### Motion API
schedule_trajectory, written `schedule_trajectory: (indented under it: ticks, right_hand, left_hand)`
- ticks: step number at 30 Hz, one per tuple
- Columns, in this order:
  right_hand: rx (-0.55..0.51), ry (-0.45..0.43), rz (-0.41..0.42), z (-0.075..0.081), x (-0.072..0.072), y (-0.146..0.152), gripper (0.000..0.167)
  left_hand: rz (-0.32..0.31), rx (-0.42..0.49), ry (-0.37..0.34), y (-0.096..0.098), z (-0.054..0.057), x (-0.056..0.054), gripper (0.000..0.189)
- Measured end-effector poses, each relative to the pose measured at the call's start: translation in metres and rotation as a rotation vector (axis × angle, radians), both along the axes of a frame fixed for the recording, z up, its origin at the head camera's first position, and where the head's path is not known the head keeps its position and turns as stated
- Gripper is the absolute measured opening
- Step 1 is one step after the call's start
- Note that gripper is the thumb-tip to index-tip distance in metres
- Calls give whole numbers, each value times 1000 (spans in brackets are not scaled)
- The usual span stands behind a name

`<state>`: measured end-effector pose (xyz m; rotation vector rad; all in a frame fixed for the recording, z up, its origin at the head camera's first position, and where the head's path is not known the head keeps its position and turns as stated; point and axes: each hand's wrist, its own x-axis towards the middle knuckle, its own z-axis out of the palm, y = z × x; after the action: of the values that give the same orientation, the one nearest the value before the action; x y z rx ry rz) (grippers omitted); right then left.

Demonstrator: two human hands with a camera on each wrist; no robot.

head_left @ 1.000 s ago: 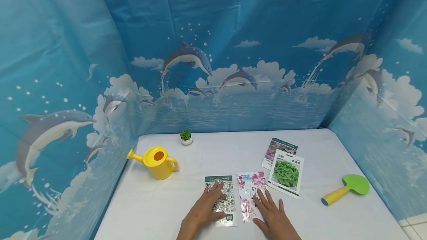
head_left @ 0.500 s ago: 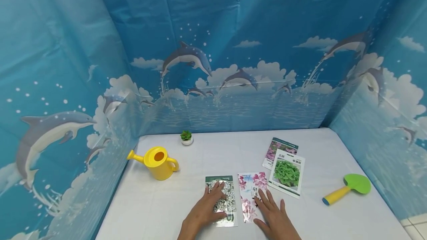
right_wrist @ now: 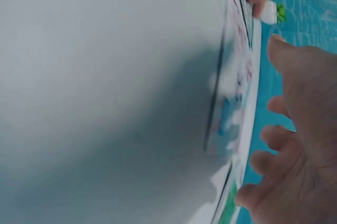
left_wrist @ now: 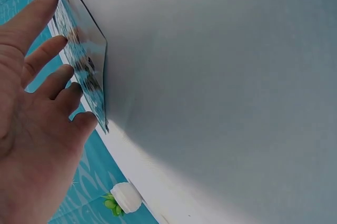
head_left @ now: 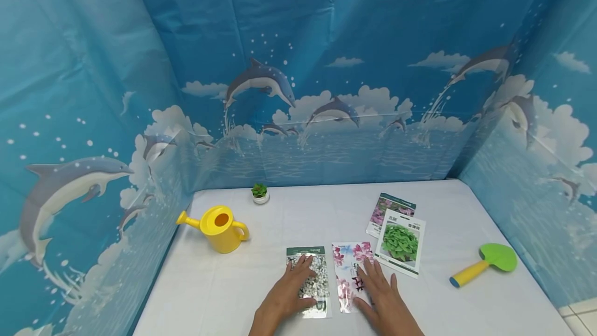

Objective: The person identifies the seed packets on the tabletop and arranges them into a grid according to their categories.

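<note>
My left hand (head_left: 285, 294) rests with fingers spread and extended on a seed packet (head_left: 321, 277) with white flowers and a green top band. In the left wrist view its fingertips touch the packet's face (left_wrist: 89, 71). Beside it on the right lies a pink-flowered seed packet (head_left: 343, 269), flat on the white table. My right hand (head_left: 384, 297) is over that packet's right side, fingers relaxed and apart; the right wrist view shows its fingers (right_wrist: 274, 138) raised off the packet. The hand covers part of the lower right of the pink packet.
A leafy-green seed packet (head_left: 399, 242) overlaps a purple-flowered one (head_left: 380, 214) at the back right. A green and yellow toy trowel (head_left: 471, 274) lies far right. A yellow watering can (head_left: 224, 235) and a small potted plant (head_left: 260, 194) stand at the left. A dolphin-print curtain (head_left: 298, 159) surrounds the table (head_left: 210, 294).
My right hand has shifted slightly, its fingertips a little further up and to the right over the pink packet. The left hand and the packets stay about where they were.
</note>
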<state>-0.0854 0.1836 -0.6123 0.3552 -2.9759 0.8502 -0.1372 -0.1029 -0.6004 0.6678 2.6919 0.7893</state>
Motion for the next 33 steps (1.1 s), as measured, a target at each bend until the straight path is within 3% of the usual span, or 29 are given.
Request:
schedule_trajectory:
  ticks: [5,12,20,33]
  right_hand:
    - [8,118,-44,6,-15,15,72]
    - [25,35,-119,13,-41,42,78]
    - [50,64,-186,2,-70,57,78]
    - [101,46,-242,-6,-81,62,80]
  left_hand:
    - [-17,-8,27,-1,2,1,55]
    - [-29,-53,72,-2,3,-1,53]
    - [-24,-43,62,-1,3,-4,53]
    - [-49,-54,69,3,5,-11,55]
